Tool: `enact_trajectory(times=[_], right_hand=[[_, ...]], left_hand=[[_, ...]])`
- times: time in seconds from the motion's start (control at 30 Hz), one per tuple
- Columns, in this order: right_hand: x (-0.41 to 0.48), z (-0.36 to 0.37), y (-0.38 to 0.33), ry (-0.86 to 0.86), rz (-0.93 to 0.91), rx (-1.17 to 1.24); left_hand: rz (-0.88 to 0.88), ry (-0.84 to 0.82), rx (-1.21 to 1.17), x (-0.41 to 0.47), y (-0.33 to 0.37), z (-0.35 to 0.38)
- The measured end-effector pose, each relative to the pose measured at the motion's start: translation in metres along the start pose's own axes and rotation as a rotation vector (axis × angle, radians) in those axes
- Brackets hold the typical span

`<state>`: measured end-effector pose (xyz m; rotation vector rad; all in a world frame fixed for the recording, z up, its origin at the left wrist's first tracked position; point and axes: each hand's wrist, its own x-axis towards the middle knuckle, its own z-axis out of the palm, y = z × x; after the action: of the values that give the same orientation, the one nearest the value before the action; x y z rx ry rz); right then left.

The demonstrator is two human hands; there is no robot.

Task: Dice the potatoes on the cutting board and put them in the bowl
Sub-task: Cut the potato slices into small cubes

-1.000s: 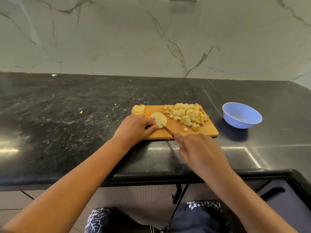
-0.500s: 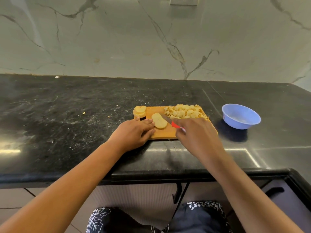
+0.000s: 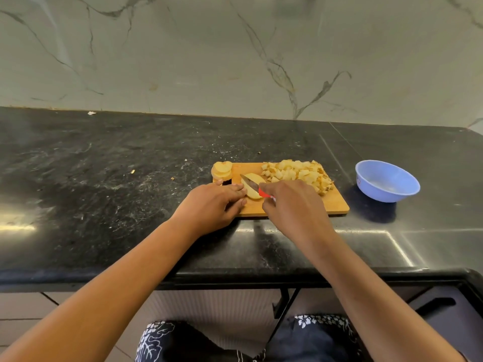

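- Two hands at the board [image 3: 337,205]: left hand [image 3: 211,205] flat, fingertips on a potato slice [image 3: 253,192].
- Curled right hand [image 3: 292,205] grips the knife [image 3: 248,180], blade across it.
- Heaped dice [image 3: 300,173] on the board's right; stack [image 3: 222,169] at its far-left corner.
- Blue bowl [image 3: 386,181] on worktop [image 3: 104,178], right of board.

surface: black speckled stone countertop [image 3: 104,205] | near its front edge: rectangular light wooden cutting board [image 3: 335,203] | right of the board, apart from it: round pale-blue plastic bowl [image 3: 386,195] | left of the board: small pale crumbs [image 3: 132,171]

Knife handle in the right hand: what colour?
Red; the knife handle shows at the right hand, above the light wooden cutting board. Head view.
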<state>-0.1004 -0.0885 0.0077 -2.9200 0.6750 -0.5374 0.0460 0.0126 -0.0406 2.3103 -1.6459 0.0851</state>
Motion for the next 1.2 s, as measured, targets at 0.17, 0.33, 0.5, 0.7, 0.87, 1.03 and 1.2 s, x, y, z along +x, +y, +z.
enact_trajectory(times=[0.17,0.33,0.5,0.7,0.87,1.03,1.2], right_hand=[[0.004,0.015,-0.010,-0.034,-0.006,-0.112],[-0.007,0.014,-0.010,-0.081,0.007,-0.133],[-0.041,0.000,-0.002,-0.120,-0.006,-0.082],[-0.067,-0.016,0.004,-0.136,-0.027,-0.042],[-0.077,-0.035,0.023,-0.070,0.002,0.010],[-0.077,-0.020,0.036,0.092,0.002,0.050],[-0.069,-0.006,0.043,0.242,0.009,0.088]], left_hand=[[0.003,0.013,0.033,0.000,0.003,-0.001],[0.001,0.022,0.056,-0.001,0.007,-0.003],[0.000,0.030,0.052,0.000,0.006,-0.003],[-0.057,0.022,-0.059,0.000,0.006,-0.007],[-0.109,0.052,-0.107,-0.003,0.004,-0.007],[-0.139,0.201,-0.296,-0.004,0.001,-0.008],[-0.128,0.246,-0.263,-0.002,-0.004,-0.004]])
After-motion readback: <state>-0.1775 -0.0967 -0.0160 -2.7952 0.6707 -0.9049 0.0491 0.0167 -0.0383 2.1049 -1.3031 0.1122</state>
